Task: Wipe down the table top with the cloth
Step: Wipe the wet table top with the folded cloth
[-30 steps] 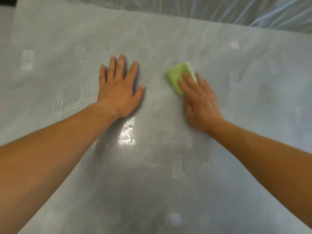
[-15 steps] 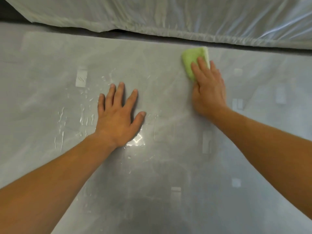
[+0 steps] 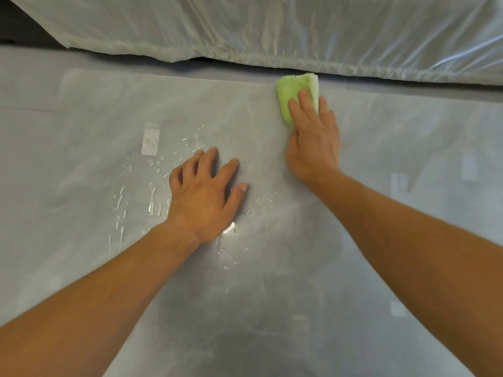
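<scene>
A folded light green cloth (image 3: 292,95) lies flat on the grey table top (image 3: 81,126), close to its far edge. My right hand (image 3: 313,140) presses down on the cloth, fingers covering its near half. My left hand (image 3: 204,191) rests on the table to the left and nearer to me, fingers spread and slightly arched, holding nothing. Water drops and streaks (image 3: 152,191) glisten on the surface around and left of my left hand.
Crinkled clear plastic sheeting (image 3: 272,31) hangs over something just beyond the table's far edge, right behind the cloth. Pale reflected light patches (image 3: 151,140) dot the glossy surface.
My right hand has pushed the cloth away from me, up to the table's far edge by the plastic sheeting. My left hand has stayed in its place and arched its fingers a little.
</scene>
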Demonstrator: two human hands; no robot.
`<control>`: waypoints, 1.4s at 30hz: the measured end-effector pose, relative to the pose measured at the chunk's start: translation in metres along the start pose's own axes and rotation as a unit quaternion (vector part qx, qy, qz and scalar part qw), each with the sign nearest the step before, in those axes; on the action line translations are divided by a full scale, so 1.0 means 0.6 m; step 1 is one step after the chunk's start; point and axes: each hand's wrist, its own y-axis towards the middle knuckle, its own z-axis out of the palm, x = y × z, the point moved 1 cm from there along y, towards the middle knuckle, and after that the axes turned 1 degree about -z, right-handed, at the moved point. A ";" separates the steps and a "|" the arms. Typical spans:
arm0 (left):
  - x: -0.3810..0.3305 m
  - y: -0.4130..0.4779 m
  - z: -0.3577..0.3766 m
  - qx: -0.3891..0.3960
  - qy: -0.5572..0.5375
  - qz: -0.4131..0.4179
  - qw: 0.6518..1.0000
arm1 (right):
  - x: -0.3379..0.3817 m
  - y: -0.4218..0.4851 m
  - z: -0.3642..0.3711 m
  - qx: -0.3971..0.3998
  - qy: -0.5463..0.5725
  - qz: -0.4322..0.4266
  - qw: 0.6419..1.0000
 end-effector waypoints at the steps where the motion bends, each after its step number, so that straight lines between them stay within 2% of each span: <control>1: 0.002 0.003 -0.007 0.004 -0.008 0.001 1.000 | 0.010 -0.016 0.007 0.005 0.002 -0.029 1.000; 4: 0.003 0.028 -0.036 -0.004 -0.045 -0.002 0.999 | 0.000 -0.079 0.019 0.044 0.031 -0.183 0.982; 6: 0.000 0.053 -0.053 -0.026 -0.073 0.003 0.997 | -0.012 -0.102 0.005 0.050 0.109 -0.201 0.972; 8: -0.007 0.085 -0.063 -0.031 -0.109 0.019 0.993 | -0.015 -0.107 -0.019 0.004 0.193 -0.130 0.973; 10: -0.018 0.120 -0.066 -0.014 -0.158 0.032 0.987 | -0.016 -0.103 -0.042 -0.024 0.198 -0.010 0.980; 12: -0.031 0.149 -0.066 0.004 -0.196 0.047 0.979 | -0.016 -0.098 -0.052 -0.006 0.167 0.086 0.982; 14: -0.045 0.169 -0.064 0.026 -0.225 0.049 0.973 | -0.010 -0.094 -0.052 0.016 0.155 0.125 0.980; 19: -0.055 0.185 -0.058 0.059 -0.245 0.032 0.967 | 0.008 -0.085 -0.055 0.054 0.178 0.185 0.965; 23: -0.052 0.173 -0.060 0.056 -0.310 0.068 0.947 | 0.014 -0.086 -0.059 0.095 0.189 0.164 0.963; 25: -0.052 0.169 -0.073 0.037 -0.370 0.087 0.924 | 0.013 -0.085 -0.069 0.057 0.215 0.153 0.963; 28: -0.048 0.172 -0.101 -0.001 -0.413 0.125 0.902 | 0.017 -0.074 -0.092 -0.062 0.202 0.109 0.971; 29: -0.043 0.175 -0.108 -0.007 -0.406 0.133 0.904 | 0.021 -0.070 -0.091 -0.077 0.177 0.080 0.978; 33: 0.012 0.167 -0.106 0.004 -0.279 0.143 0.950 | 0.044 -0.074 -0.050 0.003 0.061 -0.062 0.996; 35: 0.046 0.147 -0.100 -0.014 -0.208 0.107 0.972 | 0.049 -0.074 -0.027 -0.020 0.002 -0.128 0.992; 38: 0.085 0.107 -0.092 -0.041 -0.067 0.037 0.996 | 0.068 -0.068 0.019 0.033 -0.088 -0.175 0.980; 40: 0.103 0.080 -0.080 -0.014 -0.011 -0.002 1.000 | 0.070 -0.064 0.049 0.064 -0.137 -0.198 0.969; 42: 0.119 0.062 -0.066 0.017 0.005 -0.019 1.000 | 0.049 -0.030 0.050 0.070 -0.165 -0.182 0.967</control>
